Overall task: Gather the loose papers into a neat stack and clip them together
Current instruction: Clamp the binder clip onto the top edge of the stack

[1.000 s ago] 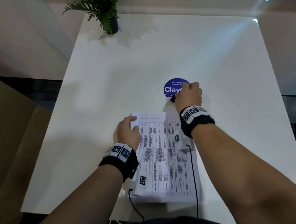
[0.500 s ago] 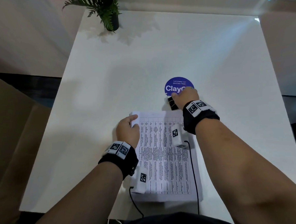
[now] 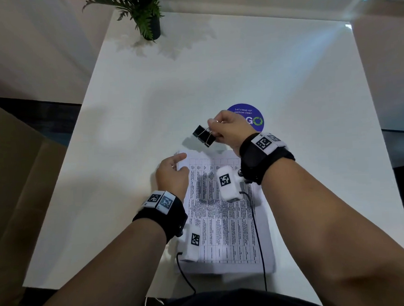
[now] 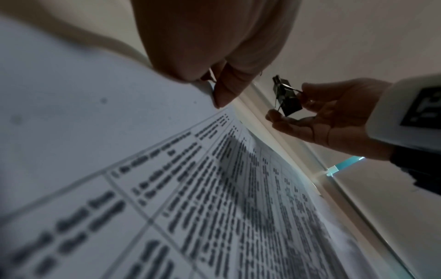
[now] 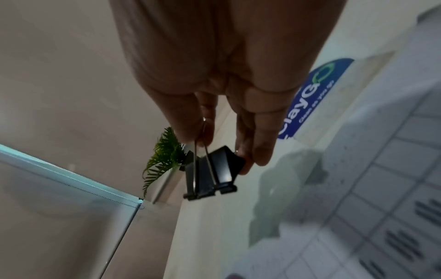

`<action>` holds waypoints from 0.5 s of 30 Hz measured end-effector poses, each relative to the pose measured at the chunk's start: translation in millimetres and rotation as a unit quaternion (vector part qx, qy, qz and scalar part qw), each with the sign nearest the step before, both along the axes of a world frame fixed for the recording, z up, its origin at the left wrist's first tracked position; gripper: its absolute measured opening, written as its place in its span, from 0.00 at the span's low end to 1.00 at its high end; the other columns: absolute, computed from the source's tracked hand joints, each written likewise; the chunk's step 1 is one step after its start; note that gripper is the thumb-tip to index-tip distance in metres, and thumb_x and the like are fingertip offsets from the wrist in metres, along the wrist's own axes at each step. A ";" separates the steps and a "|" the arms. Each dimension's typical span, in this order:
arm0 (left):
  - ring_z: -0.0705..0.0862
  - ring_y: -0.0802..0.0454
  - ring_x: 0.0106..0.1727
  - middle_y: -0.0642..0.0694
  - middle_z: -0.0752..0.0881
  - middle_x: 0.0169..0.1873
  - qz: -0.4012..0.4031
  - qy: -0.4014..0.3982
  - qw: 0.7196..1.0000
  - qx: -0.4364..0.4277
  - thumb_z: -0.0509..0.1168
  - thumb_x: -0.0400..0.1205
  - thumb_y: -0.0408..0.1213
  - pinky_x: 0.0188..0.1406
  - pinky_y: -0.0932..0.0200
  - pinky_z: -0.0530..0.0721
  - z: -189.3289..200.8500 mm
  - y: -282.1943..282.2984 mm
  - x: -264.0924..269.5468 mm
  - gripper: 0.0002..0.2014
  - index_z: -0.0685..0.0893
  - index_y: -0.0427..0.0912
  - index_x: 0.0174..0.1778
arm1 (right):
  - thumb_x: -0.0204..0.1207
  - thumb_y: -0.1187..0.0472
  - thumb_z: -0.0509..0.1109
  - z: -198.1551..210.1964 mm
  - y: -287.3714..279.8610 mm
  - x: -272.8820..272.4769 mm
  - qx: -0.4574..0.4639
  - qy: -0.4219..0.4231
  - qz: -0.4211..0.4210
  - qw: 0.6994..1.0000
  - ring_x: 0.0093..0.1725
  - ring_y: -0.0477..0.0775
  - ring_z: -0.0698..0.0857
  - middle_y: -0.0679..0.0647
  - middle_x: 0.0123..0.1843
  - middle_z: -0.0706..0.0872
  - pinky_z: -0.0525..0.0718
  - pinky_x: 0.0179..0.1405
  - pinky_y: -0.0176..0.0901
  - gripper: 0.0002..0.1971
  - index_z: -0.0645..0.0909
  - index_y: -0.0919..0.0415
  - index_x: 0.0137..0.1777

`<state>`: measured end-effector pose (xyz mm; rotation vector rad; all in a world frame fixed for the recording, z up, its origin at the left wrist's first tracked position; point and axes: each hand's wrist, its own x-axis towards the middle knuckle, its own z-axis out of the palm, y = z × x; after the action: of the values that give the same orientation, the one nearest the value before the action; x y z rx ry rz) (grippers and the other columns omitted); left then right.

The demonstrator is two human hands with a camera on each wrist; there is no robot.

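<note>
Papers stacked on tabletop; left hand grip pinches 11 o'clock corner; right hand grip pinches binder clip by wire handles, above stack's far edge; clipping left.

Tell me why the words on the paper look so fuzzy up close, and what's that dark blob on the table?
Left wrist view: the white printed paper stack sits too near the lens, so its text smears. Right wrist view: the grey blob is probably the shadow of the hand and the black metal binder clip on the white table. Head view: print stays sharper.
</note>
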<state>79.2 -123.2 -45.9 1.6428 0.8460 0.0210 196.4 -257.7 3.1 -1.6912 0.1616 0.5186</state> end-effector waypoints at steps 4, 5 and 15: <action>0.88 0.51 0.56 0.45 0.88 0.58 0.001 0.002 1.000 -0.010 0.65 0.74 0.22 0.56 0.51 0.88 -2.4 0.7 1.3 0.22 0.85 0.56 0.52 | 0.72 0.56 0.72 -8.2 8.5 -11.9 -0.045 -0.002 0.090 0.995 0.34 0.51 0.82 0.52 0.32 0.84 0.84 0.49 0.56 0.07 0.82 0.50 0.33; 0.87 0.52 0.59 0.45 0.88 0.59 0.002 0.001 1.000 -0.014 0.65 0.73 0.21 0.60 0.50 0.86 -2.6 0.7 1.2 0.23 0.85 0.56 0.51 | 0.73 0.56 0.70 -8.6 8.8 -14.5 -0.063 -0.011 0.111 0.992 0.37 0.50 0.83 0.49 0.32 0.85 0.85 0.53 0.57 0.05 0.85 0.48 0.37; 0.89 0.58 0.41 0.50 0.90 0.50 0.006 -0.016 0.999 -0.039 0.64 0.74 0.20 0.41 0.61 0.87 4.7 -2.3 -3.3 0.23 0.86 0.53 0.55 | 0.79 0.65 0.65 2.0 22.1 -10.9 -0.198 -0.145 0.148 0.958 0.51 0.44 0.79 0.51 0.54 0.77 0.73 0.52 0.31 0.12 0.89 0.55 0.56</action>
<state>75.9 -125.5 -41.1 1.5599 0.8218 0.0227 185.5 -235.6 5.1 -2.1813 -0.2211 0.4710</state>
